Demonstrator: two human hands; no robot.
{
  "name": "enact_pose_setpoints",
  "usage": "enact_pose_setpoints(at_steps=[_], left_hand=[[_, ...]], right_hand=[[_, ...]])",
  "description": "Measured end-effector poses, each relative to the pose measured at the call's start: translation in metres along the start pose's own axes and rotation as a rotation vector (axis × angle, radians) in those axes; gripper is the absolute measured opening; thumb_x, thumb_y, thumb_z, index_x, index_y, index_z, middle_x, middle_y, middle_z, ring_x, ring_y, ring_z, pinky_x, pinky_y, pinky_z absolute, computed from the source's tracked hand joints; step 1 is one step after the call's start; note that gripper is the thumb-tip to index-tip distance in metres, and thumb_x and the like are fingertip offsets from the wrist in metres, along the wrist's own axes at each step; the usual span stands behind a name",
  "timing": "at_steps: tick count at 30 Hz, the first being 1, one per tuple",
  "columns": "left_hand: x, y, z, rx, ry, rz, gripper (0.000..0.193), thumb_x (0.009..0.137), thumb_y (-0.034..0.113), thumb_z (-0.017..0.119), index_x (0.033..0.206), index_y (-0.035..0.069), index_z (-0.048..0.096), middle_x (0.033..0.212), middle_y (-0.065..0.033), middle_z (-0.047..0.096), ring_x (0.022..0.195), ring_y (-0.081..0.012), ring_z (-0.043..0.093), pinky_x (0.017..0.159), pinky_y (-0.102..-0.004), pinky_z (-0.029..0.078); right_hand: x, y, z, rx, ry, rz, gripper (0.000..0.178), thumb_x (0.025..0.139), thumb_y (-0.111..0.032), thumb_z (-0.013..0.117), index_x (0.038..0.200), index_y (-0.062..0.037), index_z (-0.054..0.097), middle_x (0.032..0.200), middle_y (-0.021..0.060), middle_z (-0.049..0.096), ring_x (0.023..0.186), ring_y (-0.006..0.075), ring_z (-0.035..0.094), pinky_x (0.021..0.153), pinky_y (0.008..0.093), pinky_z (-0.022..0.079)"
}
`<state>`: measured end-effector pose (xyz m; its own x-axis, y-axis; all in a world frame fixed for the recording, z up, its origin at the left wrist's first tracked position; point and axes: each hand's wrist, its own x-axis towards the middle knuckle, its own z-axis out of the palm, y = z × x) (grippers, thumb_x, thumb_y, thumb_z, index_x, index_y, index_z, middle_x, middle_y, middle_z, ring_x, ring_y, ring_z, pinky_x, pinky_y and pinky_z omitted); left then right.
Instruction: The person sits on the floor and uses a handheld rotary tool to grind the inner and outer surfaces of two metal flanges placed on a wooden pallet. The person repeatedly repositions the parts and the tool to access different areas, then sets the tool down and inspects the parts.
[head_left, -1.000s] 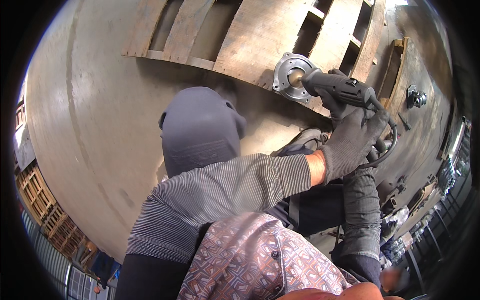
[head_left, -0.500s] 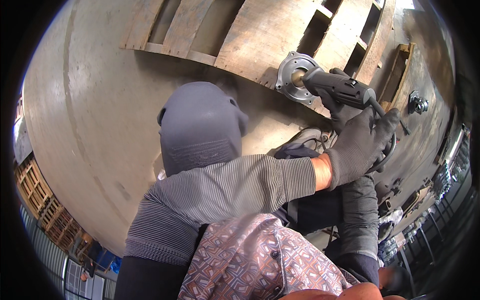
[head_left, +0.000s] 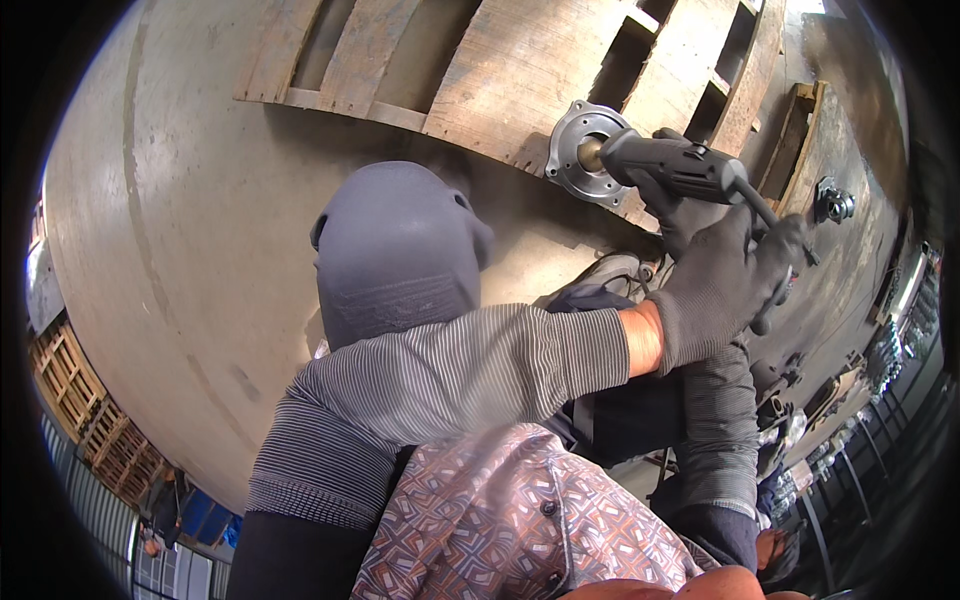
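Observation:
A corded black die grinder [head_left: 682, 168] lies across the front of a round metal flange [head_left: 565, 140], with its brass-coloured tip inside the flange's central opening. The flange has bolt holes around its rim and rests against the edge of a wooden pallet. In a dark glove, my right hand [head_left: 672, 215] wraps the grinder's body from below; its forearm passes partly behind my left hand. My left hand [head_left: 712, 288], gloved too, reaches across from the left and closes near the grinder's rear end around the cord [head_left: 757, 202]; its fingertips are partly hidden.
Slatted wooden pallet boards [head_left: 530, 75] stretch across the top. A smooth grey rounded shape [head_left: 400, 245] stands above my left forearm; I cannot tell its kind. A small metal fitting [head_left: 834, 203] lies on a dark board at right. Stacked pallets [head_left: 110, 430] and another person [head_left: 165, 515] appear at lower left.
The grinder has tilted slightly, its rear end shifting left and down a little. My left hand's fingers have curled in more. The flange has barely shifted in the view.

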<state>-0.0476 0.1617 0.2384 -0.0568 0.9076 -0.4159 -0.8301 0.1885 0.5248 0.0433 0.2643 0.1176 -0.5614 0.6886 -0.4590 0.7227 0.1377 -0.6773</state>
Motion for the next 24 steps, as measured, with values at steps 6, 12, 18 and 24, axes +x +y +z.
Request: enact_pose_setpoints(at_steps=[6, 12, 18, 24], left_hand=[[0.0, 0.002, 0.0, 0.018, 0.0, 0.005, 0.055, 0.106, 0.057, 0.059, 0.1, 0.002, 0.053, 0.073, -0.0057, 0.067, 0.054, -0.0098, 0.064, 0.051, -0.0242, 0.053], [0.001, 0.002, 0.001, 0.032, -0.008, 0.061, 0.053, 0.108, 0.054, 0.058, 0.102, 0.002, 0.055, 0.075, -0.0046, 0.065, 0.059, -0.0095, 0.063, 0.054, -0.0257, 0.053], [-0.002, 0.002, 0.002, 0.094, -0.034, -0.055, 0.048, 0.111, 0.047, 0.057, 0.11, -0.001, 0.058, 0.083, -0.0042, 0.065, 0.07, -0.0088, 0.064, 0.061, -0.0264, 0.053], [-0.002, 0.002, 0.0, 0.023, -0.033, -0.045, 0.055, 0.108, 0.052, 0.06, 0.114, -0.004, 0.058, 0.089, -0.0039, 0.067, 0.076, -0.0093, 0.066, 0.065, -0.0278, 0.055]], right_hand=[[0.003, 0.003, 0.004, 0.069, 0.01, -0.043, 0.085, 0.073, -0.018, 0.099, 0.145, -0.0042, 0.055, 0.131, 0.0092, 0.07, 0.117, 0.0193, 0.07, 0.108, 0.0321, 0.058], [-0.001, 0.0, -0.004, 0.329, 0.033, 0.031, 0.083, 0.075, -0.018, 0.097, 0.146, -0.0081, 0.055, 0.132, 0.0101, 0.069, 0.118, 0.0187, 0.069, 0.106, 0.0336, 0.057], [0.001, -0.002, -0.006, 0.063, 0.043, -0.032, 0.076, 0.076, -0.016, 0.096, 0.141, -0.0075, 0.059, 0.127, 0.0096, 0.07, 0.116, 0.021, 0.068, 0.101, 0.0337, 0.057], [0.0, 0.001, -0.003, 0.224, 0.031, -0.044, 0.067, 0.084, -0.01, 0.09, 0.142, -0.003, 0.057, 0.127, 0.0122, 0.069, 0.114, 0.0211, 0.068, 0.098, 0.0338, 0.058]])
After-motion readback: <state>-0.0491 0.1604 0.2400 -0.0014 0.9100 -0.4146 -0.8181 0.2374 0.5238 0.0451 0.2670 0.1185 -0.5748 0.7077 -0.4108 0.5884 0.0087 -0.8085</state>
